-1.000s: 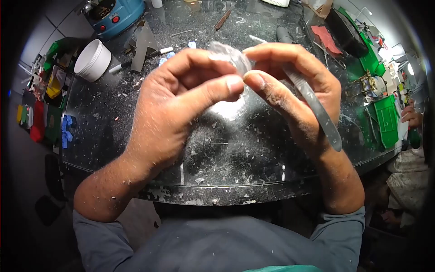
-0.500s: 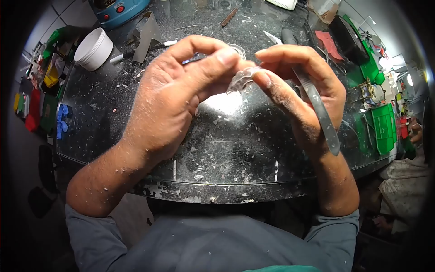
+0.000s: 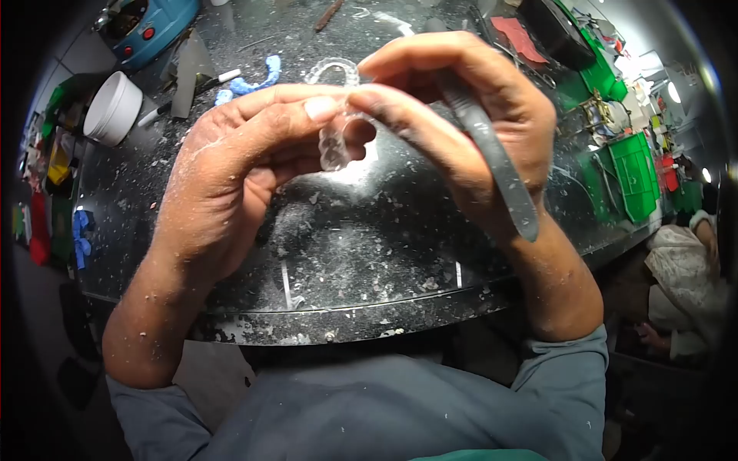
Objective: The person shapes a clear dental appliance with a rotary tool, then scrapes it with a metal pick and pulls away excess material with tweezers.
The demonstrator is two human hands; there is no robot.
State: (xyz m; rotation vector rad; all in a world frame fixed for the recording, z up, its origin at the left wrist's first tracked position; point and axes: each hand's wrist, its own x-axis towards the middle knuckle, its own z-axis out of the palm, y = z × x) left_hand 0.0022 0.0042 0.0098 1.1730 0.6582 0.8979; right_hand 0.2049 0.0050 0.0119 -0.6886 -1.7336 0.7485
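Clear, tooth-shaped plastic that looks like a dental aligner [image 3: 334, 149] is held between both hands, in front of my chest over the dark bench. One curved part shows above the fingertips and another hangs below them; the middle is hidden by the fingers. My left hand [image 3: 238, 146] pinches it between thumb and forefinger, the other fingers curled behind. From the other side, my right hand [image 3: 469, 115] has thumb and forefinger against it. A metal scalpel [image 3: 503, 169] is tucked in that right hand, its flat rounded handle end pointing back towards my wrist.
Beyond my left hand are blue moulded pieces [image 3: 265, 75], a marker [image 3: 229, 76], a white tub [image 3: 114, 109] and a blue appliance [image 3: 146, 34]. Green bins [image 3: 636, 173] and a red sheet [image 3: 519, 40] lie rightward. Another person's sleeve [image 3: 680, 257] shows far right.
Both hands have shifted left and slightly up in view, with the clear aligner turned so its curved outline shows. The scalpel stays in my right hand. Blue pieces behind my left hand have come into view.
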